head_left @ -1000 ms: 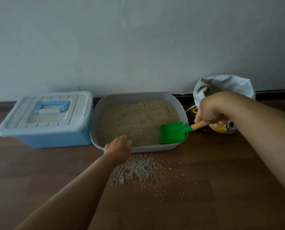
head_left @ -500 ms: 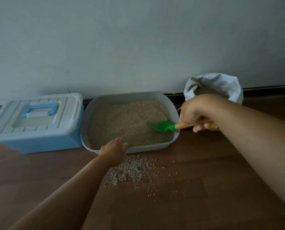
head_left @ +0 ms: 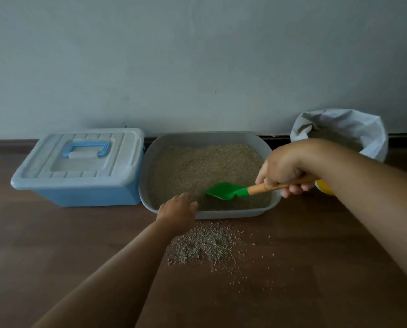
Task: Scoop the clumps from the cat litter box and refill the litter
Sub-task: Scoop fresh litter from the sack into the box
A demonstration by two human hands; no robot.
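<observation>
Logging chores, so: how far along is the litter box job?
Done: the litter box looks well filled. In hand: the right hand holds the green scoop over the litter; the left hand rests on the near rim. Left: spilled litter in front, open bag.

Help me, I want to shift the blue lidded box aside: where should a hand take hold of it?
Probably the blue handle on the lid of the box, coming from straight above. It lies flat in a recess at the lid's middle, so fingers could hook under its bar, and a central grip should keep the box level. Whether the lid is latched cannot be seen.
</observation>
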